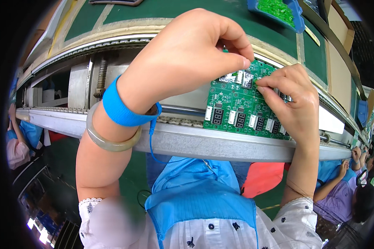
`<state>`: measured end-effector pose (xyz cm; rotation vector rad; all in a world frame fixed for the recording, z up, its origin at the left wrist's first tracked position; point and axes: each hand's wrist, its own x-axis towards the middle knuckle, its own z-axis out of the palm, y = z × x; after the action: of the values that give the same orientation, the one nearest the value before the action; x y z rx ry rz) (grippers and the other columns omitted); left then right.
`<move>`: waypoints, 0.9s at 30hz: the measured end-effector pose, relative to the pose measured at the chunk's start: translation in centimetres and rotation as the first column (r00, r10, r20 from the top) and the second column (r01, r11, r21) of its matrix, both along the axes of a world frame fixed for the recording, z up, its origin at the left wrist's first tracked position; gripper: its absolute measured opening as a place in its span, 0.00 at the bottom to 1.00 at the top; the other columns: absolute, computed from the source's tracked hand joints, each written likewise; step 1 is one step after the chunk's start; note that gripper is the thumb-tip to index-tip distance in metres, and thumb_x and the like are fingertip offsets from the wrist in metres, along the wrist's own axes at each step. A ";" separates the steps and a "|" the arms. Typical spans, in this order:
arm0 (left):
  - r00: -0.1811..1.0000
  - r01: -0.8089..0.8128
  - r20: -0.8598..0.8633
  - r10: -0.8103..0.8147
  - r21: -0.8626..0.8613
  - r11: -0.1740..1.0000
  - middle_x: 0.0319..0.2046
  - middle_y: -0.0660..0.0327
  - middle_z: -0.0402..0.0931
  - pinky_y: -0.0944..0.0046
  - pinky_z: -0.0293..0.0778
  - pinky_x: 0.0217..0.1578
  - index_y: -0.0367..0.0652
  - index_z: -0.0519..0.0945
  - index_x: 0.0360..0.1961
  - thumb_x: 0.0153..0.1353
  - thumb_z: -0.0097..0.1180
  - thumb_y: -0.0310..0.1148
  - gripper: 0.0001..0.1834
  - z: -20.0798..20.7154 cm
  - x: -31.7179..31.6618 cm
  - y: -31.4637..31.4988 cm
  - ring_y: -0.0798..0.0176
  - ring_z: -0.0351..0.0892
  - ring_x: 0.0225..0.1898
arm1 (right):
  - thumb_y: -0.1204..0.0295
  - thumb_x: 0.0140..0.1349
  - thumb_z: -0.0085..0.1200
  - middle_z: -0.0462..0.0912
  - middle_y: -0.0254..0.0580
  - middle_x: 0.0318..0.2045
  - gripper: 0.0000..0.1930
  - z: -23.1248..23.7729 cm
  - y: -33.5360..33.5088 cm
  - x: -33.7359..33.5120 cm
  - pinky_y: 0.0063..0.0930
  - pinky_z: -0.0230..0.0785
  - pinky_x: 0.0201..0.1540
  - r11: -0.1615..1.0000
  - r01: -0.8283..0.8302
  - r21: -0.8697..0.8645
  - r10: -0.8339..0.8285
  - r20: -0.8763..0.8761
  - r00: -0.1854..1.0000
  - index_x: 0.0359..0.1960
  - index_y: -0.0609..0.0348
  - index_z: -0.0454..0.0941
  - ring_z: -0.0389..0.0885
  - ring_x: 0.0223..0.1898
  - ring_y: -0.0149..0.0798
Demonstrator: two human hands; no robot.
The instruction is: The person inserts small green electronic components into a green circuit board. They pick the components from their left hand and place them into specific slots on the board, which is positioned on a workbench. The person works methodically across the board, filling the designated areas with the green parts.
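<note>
A green circuit board panel [227, 99], with black digit displays and white connectors, lies across the rails in front of me. My left hand [195, 52] is over its far edge, thumb and forefinger pinched together; whatever is between them is hidden. At the panel's right half, my right hand [295, 97] pinches a small bright green part [257, 82] against the board between thumb and forefinger. A blue wrist strap [126, 111] with a cord circles my left wrist, beside a pale bangle [112, 141].
A blue bin [296, 18] of small green parts [276, 10] stands on the green surface beyond the rails. The metal front rail [187, 139] runs between me and the board. Other people [340, 191] sit along the line at right, and another [18, 141] at left.
</note>
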<state>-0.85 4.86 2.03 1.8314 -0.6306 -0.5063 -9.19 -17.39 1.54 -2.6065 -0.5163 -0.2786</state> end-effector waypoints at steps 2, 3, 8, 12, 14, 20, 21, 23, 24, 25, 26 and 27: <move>1.000 0.000 -0.006 0.000 0.009 1.000 0.31 0.63 0.83 0.71 0.75 0.39 0.33 0.85 0.38 0.58 0.63 0.26 0.09 0.0 -0.2 0.1 0.73 0.79 0.34 | 0.77 0.48 0.65 0.80 0.37 0.27 0.05 -0.1 0.2 0.0 0.35 0.70 0.38 1.000 -0.006 -0.005 0.006 0.002 1.000 0.29 0.58 0.85 0.76 0.35 0.43; 1.000 0.006 -0.010 -0.006 0.012 1.000 0.31 0.63 0.83 0.71 0.75 0.38 0.32 0.85 0.38 0.58 0.63 0.26 0.09 0.2 -0.1 0.2 0.73 0.79 0.34 | 0.78 0.48 0.65 0.80 0.37 0.27 0.05 0.0 0.3 0.0 0.35 0.70 0.38 1.000 -0.001 -0.008 0.001 -0.003 1.000 0.29 0.58 0.85 0.76 0.35 0.43; 0.998 0.040 -0.044 -0.041 -0.033 0.999 0.27 0.55 0.83 0.68 0.74 0.32 0.31 0.84 0.36 0.58 0.60 0.27 0.09 3.0 -0.6 0.6 0.70 0.78 0.28 | 0.78 0.48 0.64 0.80 0.37 0.27 0.05 0.1 0.4 -0.1 0.34 0.70 0.38 1.000 0.013 -0.004 -0.014 -0.028 1.000 0.29 0.59 0.85 0.76 0.34 0.43; 0.999 0.017 -0.033 -0.019 -0.058 0.998 0.27 0.55 0.84 0.68 0.74 0.32 0.31 0.84 0.37 0.57 0.60 0.27 0.10 2.5 -0.7 0.6 0.69 0.78 0.28 | 0.79 0.49 0.64 0.80 0.38 0.27 0.05 0.2 0.5 -0.1 0.34 0.70 0.39 1.000 0.006 -0.012 -0.007 -0.036 0.999 0.29 0.59 0.85 0.76 0.35 0.42; 1.000 0.006 -0.016 -0.007 -0.060 0.998 0.27 0.54 0.84 0.68 0.74 0.32 0.31 0.84 0.37 0.58 0.60 0.27 0.10 2.6 -0.9 0.7 0.69 0.78 0.28 | 0.78 0.49 0.64 0.80 0.38 0.27 0.05 0.2 0.6 0.0 0.34 0.70 0.39 1.000 0.000 -0.015 -0.001 -0.037 0.999 0.29 0.59 0.85 0.76 0.35 0.42; 0.999 0.025 -0.031 -0.026 -0.017 1.000 0.27 0.55 0.84 0.68 0.74 0.32 0.32 0.84 0.38 0.58 0.60 0.27 0.10 2.9 -0.8 0.6 0.69 0.78 0.28 | 0.78 0.49 0.64 0.80 0.37 0.27 0.05 0.0 0.6 -0.1 0.34 0.70 0.39 1.000 0.019 -0.020 -0.020 -0.040 0.999 0.29 0.58 0.85 0.76 0.35 0.42; 0.999 0.028 -0.030 -0.028 -0.003 1.000 0.27 0.56 0.83 0.68 0.74 0.31 0.32 0.84 0.38 0.58 0.60 0.28 0.10 2.9 -0.7 0.5 0.70 0.78 0.28 | 0.78 0.49 0.64 0.80 0.37 0.27 0.05 0.0 0.6 -0.1 0.34 0.70 0.39 0.999 0.026 -0.022 -0.027 -0.039 0.999 0.29 0.58 0.85 0.76 0.35 0.42; 0.999 0.028 -0.026 -0.027 0.018 0.999 0.27 0.56 0.83 0.68 0.74 0.31 0.32 0.84 0.38 0.58 0.60 0.28 0.10 2.9 -0.7 0.4 0.70 0.78 0.27 | 0.78 0.49 0.64 0.80 0.38 0.27 0.05 0.1 0.6 -0.2 0.34 0.70 0.39 0.999 0.043 -0.025 -0.044 -0.044 0.998 0.29 0.58 0.85 0.76 0.35 0.43; 0.998 0.039 -0.057 -0.038 0.007 0.999 0.27 0.56 0.83 0.69 0.73 0.31 0.33 0.84 0.38 0.58 0.60 0.28 0.10 3.0 -0.5 0.5 0.70 0.78 0.27 | 0.78 0.49 0.64 0.80 0.38 0.27 0.05 0.2 0.6 -0.2 0.34 0.70 0.39 0.998 0.052 -0.025 -0.053 -0.048 0.997 0.29 0.58 0.84 0.76 0.35 0.43; 0.995 0.049 -0.088 -0.049 -0.005 0.999 0.27 0.57 0.83 0.69 0.73 0.31 0.33 0.84 0.38 0.58 0.60 0.28 0.10 3.0 -0.4 0.5 0.71 0.77 0.27 | 0.78 0.49 0.63 0.80 0.38 0.27 0.05 0.3 0.6 -0.2 0.35 0.70 0.39 0.998 0.061 -0.026 -0.062 -0.052 0.997 0.29 0.58 0.84 0.76 0.35 0.43; 0.985 0.073 -0.153 -0.078 -0.038 0.997 0.26 0.57 0.83 0.69 0.73 0.30 0.33 0.85 0.38 0.58 0.60 0.28 0.10 2.9 0.2 0.8 0.72 0.77 0.27 | 0.78 0.49 0.64 0.80 0.38 0.27 0.05 0.3 0.5 -0.2 0.35 0.70 0.39 0.998 0.064 -0.019 -0.065 -0.049 0.997 0.28 0.58 0.84 0.76 0.35 0.43; 0.984 0.067 -0.163 -0.071 -0.032 0.997 0.26 0.57 0.83 0.69 0.73 0.31 0.33 0.85 0.38 0.58 0.60 0.28 0.10 2.9 0.3 0.7 0.70 0.77 0.27 | 0.78 0.49 0.64 0.80 0.38 0.27 0.04 0.2 0.5 -0.2 0.35 0.70 0.39 0.998 0.065 -0.010 -0.066 -0.048 0.997 0.28 0.58 0.84 0.76 0.35 0.44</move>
<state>-0.60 5.54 4.90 1.7266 -0.5868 -0.6845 -9.38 -16.91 1.72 -2.6348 -0.4171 -0.2346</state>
